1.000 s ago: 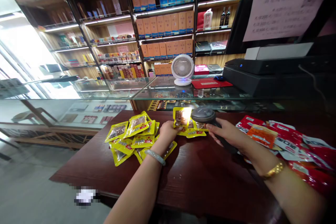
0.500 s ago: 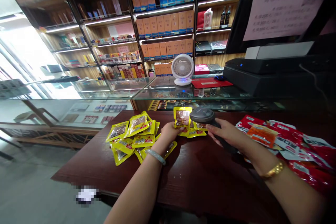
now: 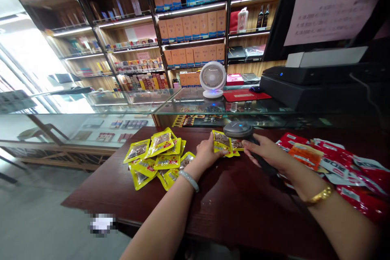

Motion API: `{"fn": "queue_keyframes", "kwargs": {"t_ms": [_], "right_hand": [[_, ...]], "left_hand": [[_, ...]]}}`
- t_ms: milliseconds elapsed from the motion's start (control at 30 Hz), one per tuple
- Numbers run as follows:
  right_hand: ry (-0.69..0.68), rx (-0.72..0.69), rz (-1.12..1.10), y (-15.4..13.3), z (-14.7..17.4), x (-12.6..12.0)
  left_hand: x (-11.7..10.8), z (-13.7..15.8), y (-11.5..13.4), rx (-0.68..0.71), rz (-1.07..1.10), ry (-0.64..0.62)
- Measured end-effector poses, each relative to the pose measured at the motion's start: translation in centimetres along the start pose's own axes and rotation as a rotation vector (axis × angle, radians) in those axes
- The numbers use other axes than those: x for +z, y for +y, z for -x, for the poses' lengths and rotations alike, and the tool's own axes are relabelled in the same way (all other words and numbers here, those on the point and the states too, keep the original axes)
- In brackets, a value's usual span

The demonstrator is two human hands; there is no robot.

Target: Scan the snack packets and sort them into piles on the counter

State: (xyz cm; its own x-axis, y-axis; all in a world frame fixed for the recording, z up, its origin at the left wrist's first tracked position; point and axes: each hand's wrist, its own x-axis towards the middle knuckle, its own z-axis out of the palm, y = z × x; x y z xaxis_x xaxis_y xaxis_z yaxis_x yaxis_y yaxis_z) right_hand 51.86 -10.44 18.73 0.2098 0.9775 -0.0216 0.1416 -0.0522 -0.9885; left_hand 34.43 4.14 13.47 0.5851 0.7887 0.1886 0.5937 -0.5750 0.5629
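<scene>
My left hand [image 3: 207, 153], with a pale bangle at the wrist, grips a yellow snack packet [image 3: 222, 141] by its left side, low over the dark red table. Beside and partly behind that packet lies another yellow packet [image 3: 237, 145]. A dark handheld barcode scanner [image 3: 239, 128] is in my right hand [image 3: 264, 151], its fingers wrapped round the handle. The scanner's head is just right of the held packet, with a small blue light on top. Left of my left hand, a loose pile of yellow packets [image 3: 167, 161] spreads over the table.
Red and white packets [image 3: 338, 162] lie at the right, with an orange packet [image 3: 305, 155] among them. Behind the table [image 3: 231, 207] stands a glass display counter [image 3: 170, 107] bearing a white fan [image 3: 213, 79], a red mat [image 3: 246, 95] and black till equipment [image 3: 313, 91].
My left hand has moved right and lowered the packet, which now shows its brown contents instead of the white label. The scanner has shifted slightly right, and its blue light shows now.
</scene>
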Motion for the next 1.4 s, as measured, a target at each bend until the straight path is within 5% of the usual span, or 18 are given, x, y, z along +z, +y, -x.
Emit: {"fn": "queue_keyframes", "kwargs": {"t_ms": [133,300,667,800,933,1033,1200,1400], "right_hand": [[-0.013,0.009,0.012,0.2,0.0,0.0],[-0.049,0.0,-0.019,0.5,-0.1,0.0],[-0.021,0.015,0.05,0.4,1.6,2.4],[0.036,0.091,0.081,1.2,4.3,3.7],[0.09,0.099,0.087,2.4,6.8,5.5],[0.083,0.123,0.067,3.1,7.8,7.1],[0.05,0.138,0.053,3.5,8.7,9.1],[0.057,0.167,-0.023,2.9,9.7,10.0]], "left_hand": [[0.3,1.1,0.1,0.215,-0.282,-0.099],[1.0,1.9,0.8,0.273,-0.424,-0.154],[2.5,0.8,4.5,0.312,-0.304,-0.357],[-1.0,2.7,2.8,0.304,-0.369,-0.206],[-6.5,6.4,-2.0,0.209,-0.633,-0.001],[-9.1,8.6,-5.5,0.143,-0.81,0.013],[-8.9,9.6,-7.4,0.244,-0.837,0.027],[-8.0,9.2,-5.3,0.283,-0.741,0.033]]}}
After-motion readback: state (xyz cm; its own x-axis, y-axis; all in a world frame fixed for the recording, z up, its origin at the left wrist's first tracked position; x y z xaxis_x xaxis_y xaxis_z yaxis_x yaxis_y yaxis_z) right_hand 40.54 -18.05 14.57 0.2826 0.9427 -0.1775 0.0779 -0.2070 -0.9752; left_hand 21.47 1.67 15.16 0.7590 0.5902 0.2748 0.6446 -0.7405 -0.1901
